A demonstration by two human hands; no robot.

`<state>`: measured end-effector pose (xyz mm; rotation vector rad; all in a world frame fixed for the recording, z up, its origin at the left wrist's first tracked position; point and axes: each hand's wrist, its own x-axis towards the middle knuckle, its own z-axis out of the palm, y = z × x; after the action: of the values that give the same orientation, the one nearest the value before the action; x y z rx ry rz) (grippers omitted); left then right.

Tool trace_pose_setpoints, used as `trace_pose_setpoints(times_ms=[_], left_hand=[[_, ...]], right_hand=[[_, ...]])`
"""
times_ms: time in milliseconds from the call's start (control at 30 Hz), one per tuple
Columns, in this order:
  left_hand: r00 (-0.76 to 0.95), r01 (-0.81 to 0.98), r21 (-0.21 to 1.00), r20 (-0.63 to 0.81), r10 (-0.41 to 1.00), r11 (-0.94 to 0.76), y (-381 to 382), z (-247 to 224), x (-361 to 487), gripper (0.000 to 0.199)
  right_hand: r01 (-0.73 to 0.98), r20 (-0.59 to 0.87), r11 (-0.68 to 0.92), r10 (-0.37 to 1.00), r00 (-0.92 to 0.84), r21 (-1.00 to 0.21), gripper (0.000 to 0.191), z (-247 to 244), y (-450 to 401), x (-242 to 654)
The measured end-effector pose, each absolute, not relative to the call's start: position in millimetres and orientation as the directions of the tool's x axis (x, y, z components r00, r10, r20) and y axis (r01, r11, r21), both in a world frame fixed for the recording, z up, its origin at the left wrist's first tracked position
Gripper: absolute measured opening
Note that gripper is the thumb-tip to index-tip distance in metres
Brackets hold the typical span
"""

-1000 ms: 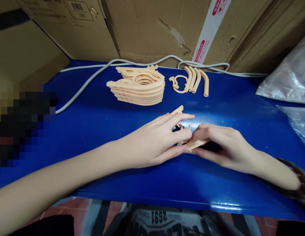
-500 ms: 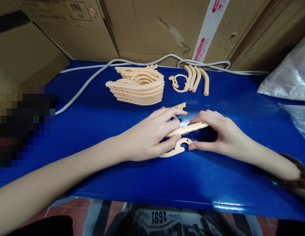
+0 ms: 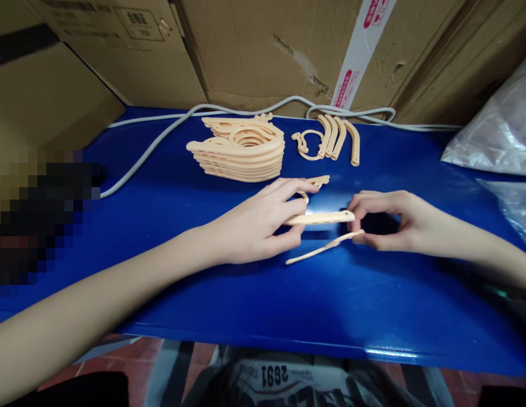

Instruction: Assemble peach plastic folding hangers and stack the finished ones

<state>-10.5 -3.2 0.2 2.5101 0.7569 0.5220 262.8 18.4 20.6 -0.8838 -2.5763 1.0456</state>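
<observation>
My left hand (image 3: 275,220) is closed around a cream plastic hanger arm (image 3: 324,218), which sticks out to the right between thumb and fingers. Part of another cream piece (image 3: 318,181), with a curved bit below it, shows beyond those fingers; the rest is hidden. Between finger and thumb, my right hand (image 3: 383,219) pinches one end of a thin cream hanger hook (image 3: 324,247). The hook is seen edge-on, slanting down to the left in front of the hanger arm. My right fingertips are close to the arm's free end; whether they touch it I cannot tell.
A stack of folded cream hangers (image 3: 239,155) stands at the back of the blue table (image 3: 246,305). Right of it lie several loose curved arms (image 3: 355,141) and hook pieces (image 3: 303,144). A white cable (image 3: 148,152), cardboard boxes (image 3: 254,51) and plastic bags (image 3: 495,130) border the area.
My right hand has moved right and turned the hook from lying flat to edge-on, its right end raised. The hanger arm in my left hand has swung to nearly level.
</observation>
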Motion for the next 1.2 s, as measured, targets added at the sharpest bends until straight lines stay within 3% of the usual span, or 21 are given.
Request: trace_pose_setpoints(times_ms=[167,367,500,633,800,900,1067,1200], left_hand=[[0.742,0.435,0.538,0.241,0.626,-0.722,-0.4,-1.7,-10.4,0.024],[0.743,0.478,0.482,0.224,0.631,-0.734,1.0,-5.6,-9.2,0.025],[0.754,0.496,0.449,0.201,0.625,-0.743,1.1,-5.9,-8.4,0.025],[0.743,0.509,0.458,0.194,0.641,-0.729,0.9,-7.4,-8.7,0.023],[0.734,0.525,0.450,0.190,0.652,-0.722,0.8,-9.1,-8.3,0.026],[0.724,0.525,0.462,0.199,0.660,-0.715,-0.2,-8.7,-7.1,0.027],[0.714,0.504,0.489,0.227,0.662,-0.712,-2.3,-7.3,-6.3,0.026],[0.721,0.510,0.469,0.225,0.656,-0.721,-3.3,-7.8,-6.7,0.029]], right_hand=[[0.429,-0.028,0.371,0.728,-0.685,-0.823,0.010,27.7,17.8,269.4],[0.070,0.133,0.177,0.901,-0.412,-0.982,0.010,23.3,20.7,270.6],[0.019,0.073,0.078,0.979,-0.192,-0.997,0.011,25.5,22.9,267.7],[0.035,-0.007,0.001,0.977,-0.215,-0.999,0.011,27.5,17.0,260.6],[0.260,0.070,0.143,0.960,-0.271,-0.955,0.029,29.2,3.7,253.1],[0.464,0.128,0.292,0.927,-0.352,-0.837,0.043,28.0,0.1,253.0],[0.589,0.198,0.535,0.818,-0.540,-0.606,0.036,21.3,0.8,255.2],[0.605,0.110,0.519,0.806,-0.582,-0.605,0.035,22.3,-0.8,255.7]])
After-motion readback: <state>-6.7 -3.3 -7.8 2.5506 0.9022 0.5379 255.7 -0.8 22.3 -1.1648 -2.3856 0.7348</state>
